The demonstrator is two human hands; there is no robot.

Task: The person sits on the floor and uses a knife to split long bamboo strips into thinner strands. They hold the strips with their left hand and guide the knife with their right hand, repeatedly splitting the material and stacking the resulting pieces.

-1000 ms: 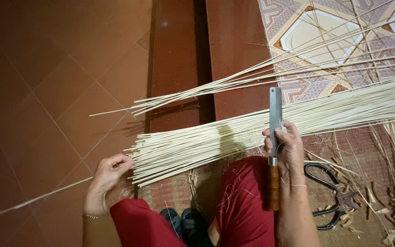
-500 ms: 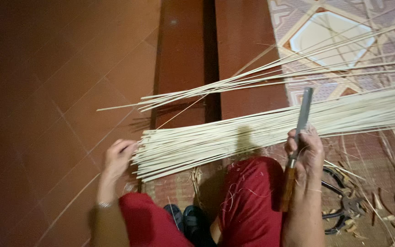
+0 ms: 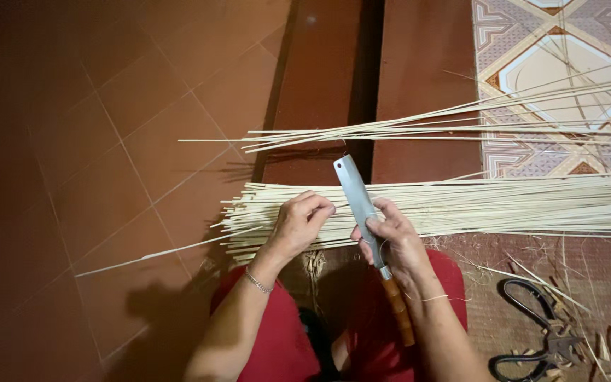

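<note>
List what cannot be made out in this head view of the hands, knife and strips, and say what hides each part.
- Strips: their right ends are cut off by the frame edge.
- Knife: the right hand covers the blade's lower part, and the forearm hides the handle's end.
- Left hand: curled fingers hide what it pinches.
- Scissors: the lower loop is cut by the bottom edge.
</note>
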